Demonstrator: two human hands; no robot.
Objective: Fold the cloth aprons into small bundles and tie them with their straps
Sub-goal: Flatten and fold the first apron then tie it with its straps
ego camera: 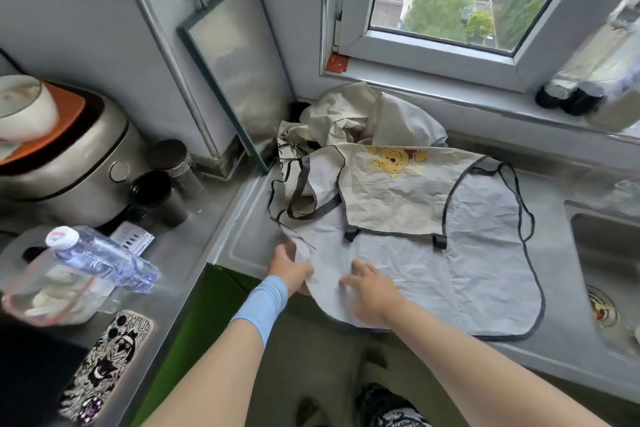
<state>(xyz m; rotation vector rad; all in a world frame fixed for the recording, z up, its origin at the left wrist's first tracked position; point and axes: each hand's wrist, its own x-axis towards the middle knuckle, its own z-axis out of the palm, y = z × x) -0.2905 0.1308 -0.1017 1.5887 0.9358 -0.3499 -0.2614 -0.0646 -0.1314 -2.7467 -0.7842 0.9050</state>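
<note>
A pale grey apron point(478, 263) with dark edging lies spread flat on the steel counter, its cream bib with a yellow bear print folded down over it. Its dark straps point(519, 198) loop out at the right and left. My left hand point(289, 269) grips the apron's left edge at the counter's front. My right hand point(372, 289) presses flat on the cloth just beside it, fingers spread. A second cream apron point(349, 118) lies crumpled in the corner behind.
A sink point(602, 270) is set in the counter at the right. A rice cooker point(69, 166), two dark cups point(162, 191), a water bottle point(100, 256) and a phone point(107, 364) crowd the left counter. A steel board point(235, 62) leans on the wall.
</note>
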